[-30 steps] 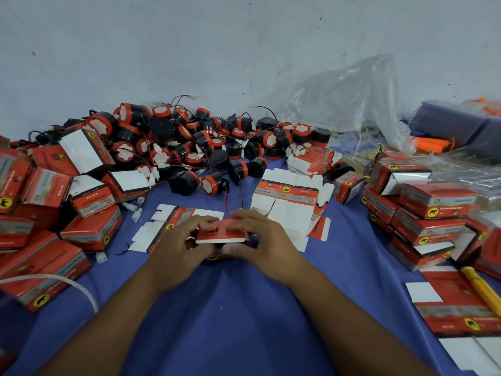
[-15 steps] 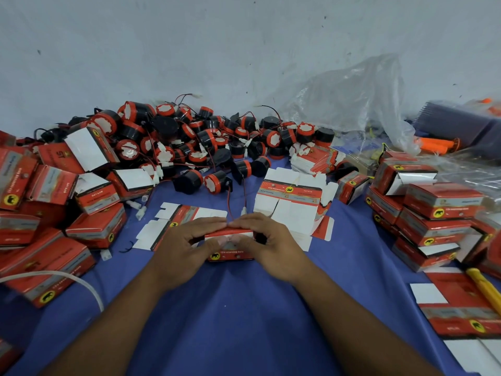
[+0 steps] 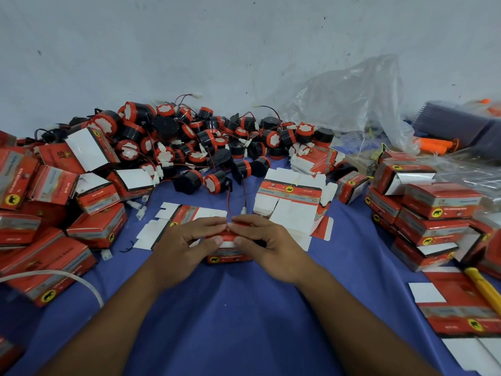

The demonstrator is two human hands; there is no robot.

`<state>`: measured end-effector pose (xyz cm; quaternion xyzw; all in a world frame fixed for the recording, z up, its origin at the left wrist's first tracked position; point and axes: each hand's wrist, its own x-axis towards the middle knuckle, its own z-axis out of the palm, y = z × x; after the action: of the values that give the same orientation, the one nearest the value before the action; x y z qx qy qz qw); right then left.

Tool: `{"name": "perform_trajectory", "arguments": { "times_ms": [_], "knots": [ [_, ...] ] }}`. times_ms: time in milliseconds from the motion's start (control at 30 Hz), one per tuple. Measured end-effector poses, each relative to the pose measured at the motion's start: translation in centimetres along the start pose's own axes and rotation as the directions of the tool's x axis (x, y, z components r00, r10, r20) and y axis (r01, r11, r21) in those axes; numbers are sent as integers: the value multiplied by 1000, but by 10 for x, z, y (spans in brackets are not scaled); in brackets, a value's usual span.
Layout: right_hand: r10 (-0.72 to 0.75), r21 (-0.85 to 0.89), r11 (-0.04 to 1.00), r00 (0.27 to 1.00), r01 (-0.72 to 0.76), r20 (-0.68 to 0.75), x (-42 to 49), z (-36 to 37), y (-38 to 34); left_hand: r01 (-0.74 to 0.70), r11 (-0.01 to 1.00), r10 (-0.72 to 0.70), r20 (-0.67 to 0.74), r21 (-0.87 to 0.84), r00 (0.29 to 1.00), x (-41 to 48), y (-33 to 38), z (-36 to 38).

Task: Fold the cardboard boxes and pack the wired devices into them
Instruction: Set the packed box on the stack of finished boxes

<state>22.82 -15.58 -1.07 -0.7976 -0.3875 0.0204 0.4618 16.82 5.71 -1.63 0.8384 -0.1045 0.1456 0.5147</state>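
Cloth [image 3: 230,321] of plain blue fills the near ground, and on it, dead centre, sits the small red carton [image 3: 230,257], its long axis running left to right across me and its printed long side facing me. As I read the grip, the left hand [image 3: 184,241] and the right hand [image 3: 271,244] each curl round one end of the carton. The index fingertips meet over the top and both thumbs press on the near upper edge, where a white flap and something rounded and red show. Whether that red part is the device or the lid I cannot tell. Neither hand is nearer, since the carton lies squarely between them, so I judge the closing tuck goes straight down. A thin red wire [image 3: 228,206] rises from the fingertips toward a loose wired device [image 3: 215,183] just beyond, and it may need clearing. Flat carton blanks [image 3: 292,204] lie beside that, packed cartons [image 3: 433,213] stack up at either side, and the heap of devices [image 3: 189,142] lies against the wall.
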Motion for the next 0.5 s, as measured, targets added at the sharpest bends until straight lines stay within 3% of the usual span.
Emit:
{"name": "perform_trajectory", "arguments": {
  "times_ms": [133, 233, 300, 367, 500],
  "knots": [
    [-12, -37, 999, 999, 13, 30, -1, 0, 0, 4, 1000, -4, 22, 7, 1000, -1, 1, 0],
    [-50, -73, 996, 998, 52, 31, -2, -1, 2, -167, 934, 148, 84, 315, 985, -3, -1, -4],
    [-65, -108, 992, 997, 70, 47, -1, -1, 3, -214, 875, 166, 146, 434, 975, -6, -5, -6],
    [-87, -189, 977, 994, 97, 59, -1, 0, 7, -197, 891, 157, 129, 409, 979, -10, -4, -5],
    [-139, -221, 965, 990, 139, 14, -1, 4, 11, -269, 896, 272, 43, 354, 961, -14, 2, 3]
  ]
}}
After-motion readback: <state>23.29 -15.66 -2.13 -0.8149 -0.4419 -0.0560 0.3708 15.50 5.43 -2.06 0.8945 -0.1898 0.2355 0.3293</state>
